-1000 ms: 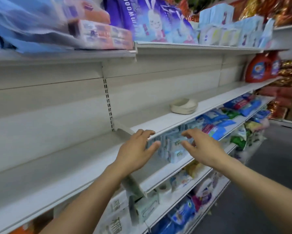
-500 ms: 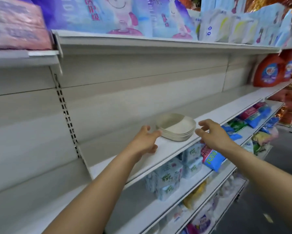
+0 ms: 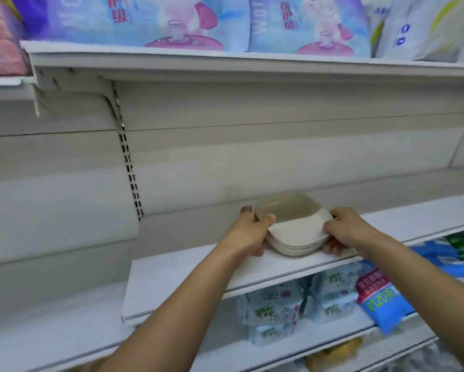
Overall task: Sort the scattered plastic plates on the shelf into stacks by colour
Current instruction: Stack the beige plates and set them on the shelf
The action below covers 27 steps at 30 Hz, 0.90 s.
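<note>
A stack of plates [image 3: 296, 232], cream-coloured with rounded corners, sits on the white shelf [image 3: 188, 267], close to its front edge and a little right of the slotted upright [image 3: 130, 167] in the back panel. The left hand [image 3: 248, 232] clasps the stack's left side: its thumb lies over the top plate's rim and the fingers curl down along the edge towards the shelf. The right hand [image 3: 345, 228] clasps the right side in the same way, thumb on the rim, fingers tucked low beside the bottom plates. The stack looks to rest on the shelf, though the blur makes it hard to say whether it is lifted at all. The back half of the top plate lies in shadow (it reads darker, not a different colour). Above, the upper shelf [image 3: 252, 65] carries large pastel packs [image 3: 150, 20]. Below, tissue packets [image 3: 274, 307] and a blue bag [image 3: 384, 299] fill the lower shelf.
</note>
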Each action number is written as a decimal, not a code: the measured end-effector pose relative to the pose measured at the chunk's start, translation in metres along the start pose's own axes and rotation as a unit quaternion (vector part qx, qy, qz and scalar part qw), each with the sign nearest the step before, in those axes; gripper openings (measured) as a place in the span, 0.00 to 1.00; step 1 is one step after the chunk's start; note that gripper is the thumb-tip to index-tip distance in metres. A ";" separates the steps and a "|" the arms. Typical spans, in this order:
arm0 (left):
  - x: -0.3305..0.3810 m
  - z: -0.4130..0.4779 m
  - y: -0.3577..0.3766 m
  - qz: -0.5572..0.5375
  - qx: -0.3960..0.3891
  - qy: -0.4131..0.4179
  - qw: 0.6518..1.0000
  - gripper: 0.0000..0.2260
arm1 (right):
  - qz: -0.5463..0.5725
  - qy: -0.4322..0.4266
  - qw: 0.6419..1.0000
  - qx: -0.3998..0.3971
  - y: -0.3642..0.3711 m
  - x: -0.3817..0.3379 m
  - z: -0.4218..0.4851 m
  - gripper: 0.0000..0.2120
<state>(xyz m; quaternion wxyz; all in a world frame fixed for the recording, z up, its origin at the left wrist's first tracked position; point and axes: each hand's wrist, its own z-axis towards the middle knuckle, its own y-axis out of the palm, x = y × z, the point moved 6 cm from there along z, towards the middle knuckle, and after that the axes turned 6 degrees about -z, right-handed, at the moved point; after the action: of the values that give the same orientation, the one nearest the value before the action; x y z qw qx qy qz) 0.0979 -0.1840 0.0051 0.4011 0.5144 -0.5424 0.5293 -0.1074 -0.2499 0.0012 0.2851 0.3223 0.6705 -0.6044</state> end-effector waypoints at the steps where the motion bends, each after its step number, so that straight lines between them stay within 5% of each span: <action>1: -0.001 -0.002 -0.005 -0.011 0.023 0.015 1.000 0.29 | 0.022 -0.011 1.000 -0.011 0.005 -0.005 -0.002 0.07; 7: -0.009 -0.056 -0.059 -0.100 0.148 0.100 0.979 0.25 | 0.111 -0.082 0.985 -0.106 0.047 -0.052 -0.034 0.07; 13: -0.037 -0.143 -0.137 -0.097 0.231 0.113 0.962 0.21 | 0.084 -0.176 0.959 -0.206 0.115 -0.108 -0.095 0.09; 22: -0.089 -0.321 -0.307 0.110 0.403 0.064 0.906 0.20 | 0.068 -0.246 0.914 -0.316 0.268 -0.196 -0.223 0.10; 27: -0.120 -0.422 -0.406 0.185 0.437 0.042 0.879 0.20 | 0.102 -0.226 0.897 -0.366 0.370 -0.243 -0.308 0.10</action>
<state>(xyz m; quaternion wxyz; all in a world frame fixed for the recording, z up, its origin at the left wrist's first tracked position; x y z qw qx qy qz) 0.4682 0.2853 0.0029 0.0526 0.5051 -0.3237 0.7983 0.3353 0.0581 -0.0101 0.5868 0.1163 0.7255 -0.3404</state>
